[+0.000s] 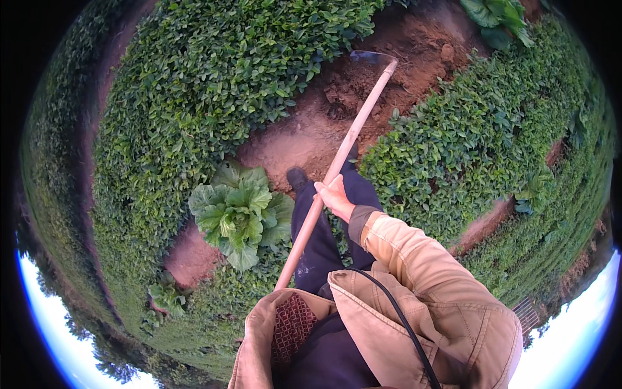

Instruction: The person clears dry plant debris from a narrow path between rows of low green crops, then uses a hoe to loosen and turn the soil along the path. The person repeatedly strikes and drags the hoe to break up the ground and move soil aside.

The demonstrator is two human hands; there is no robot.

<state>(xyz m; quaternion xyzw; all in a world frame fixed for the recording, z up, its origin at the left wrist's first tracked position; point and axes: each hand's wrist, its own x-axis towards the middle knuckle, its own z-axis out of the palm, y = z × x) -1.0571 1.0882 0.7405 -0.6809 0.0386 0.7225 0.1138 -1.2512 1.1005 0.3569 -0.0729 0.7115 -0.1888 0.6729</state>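
My right hand (335, 194) is closed around the wooden handle (355, 129) of a hoe, partway along its length. The handle slants from beside my open jacket up to the far end, where a broad metal hoe blade (371, 57) lies over loose reddish-brown soil (413, 63). Part of the blade blends into the shadow by the bush leaves. My left hand is out of view, and the near end of the handle disappears behind the tan jacket (437, 272).
Dense rows of leafy green bushes, likely tea (209, 73), flank the bare dirt path (286, 141). A large leafy vegetable plant (240, 214) grows near my shoe (297, 178). Another broad-leaved plant (495, 17) stands at the far right. A black cable (398, 306) crosses my jacket.
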